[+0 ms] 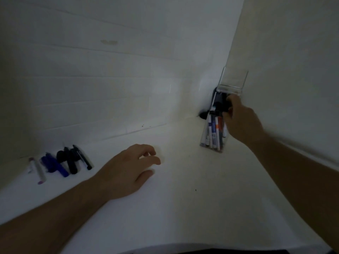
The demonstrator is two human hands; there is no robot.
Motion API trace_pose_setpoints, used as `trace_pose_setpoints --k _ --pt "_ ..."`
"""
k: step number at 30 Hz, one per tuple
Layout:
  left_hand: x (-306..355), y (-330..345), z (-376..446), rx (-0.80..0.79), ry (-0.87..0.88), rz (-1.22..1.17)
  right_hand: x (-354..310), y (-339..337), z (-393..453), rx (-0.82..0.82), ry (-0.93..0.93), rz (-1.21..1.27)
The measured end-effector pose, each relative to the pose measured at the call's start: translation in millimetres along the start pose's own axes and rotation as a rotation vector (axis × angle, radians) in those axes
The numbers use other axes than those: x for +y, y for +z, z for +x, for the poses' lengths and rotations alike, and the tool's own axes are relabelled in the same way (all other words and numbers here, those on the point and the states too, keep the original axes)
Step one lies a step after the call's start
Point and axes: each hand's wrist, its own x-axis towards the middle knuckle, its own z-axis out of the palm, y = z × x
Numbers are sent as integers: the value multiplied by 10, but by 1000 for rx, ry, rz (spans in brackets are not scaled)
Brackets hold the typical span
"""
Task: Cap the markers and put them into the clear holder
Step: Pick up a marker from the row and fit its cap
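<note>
The clear holder (205, 142) stands at the back right of the white surface with several capped markers upright in it. My right hand (240, 121) is at the holder's top opening, fingers closed around a dark marker (222, 105) that is partly inside. My left hand (132, 167) rests palm down mid-table, fingers loosely apart, holding nothing. At the far left lie loose markers: a white one with purple ends (37, 170), blue ones (55, 165) and black ones (70, 159), plus a thin black pen (82, 156).
A second clear holder (233, 81) stands behind the first, against the wall corner. A small dark object (203, 114) lies at the wall base left of the holders. The white tiled wall (110, 79) runs along the back.
</note>
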Motion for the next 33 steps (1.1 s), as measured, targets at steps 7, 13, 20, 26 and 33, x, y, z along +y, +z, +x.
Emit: trace_pose_setpoints --k 7,13,20,26,33 --pt "2 -6 -13 8 -2 3 45 167 -123 -183 -22 -117" --pt "-17 11 -20 12 -9 -7 19 236 -137 -232 5 -120" --pt "-41 -24 -36 34 0 -25 -3 333 -275 -50 42 -151" --pt "-379 -406 -49 229 -166 74 -920 535 -580 -2 -224 135" --pt "-892 -1077 -391 507 -697 83 -2207 1068 -912 -362 -521 562"
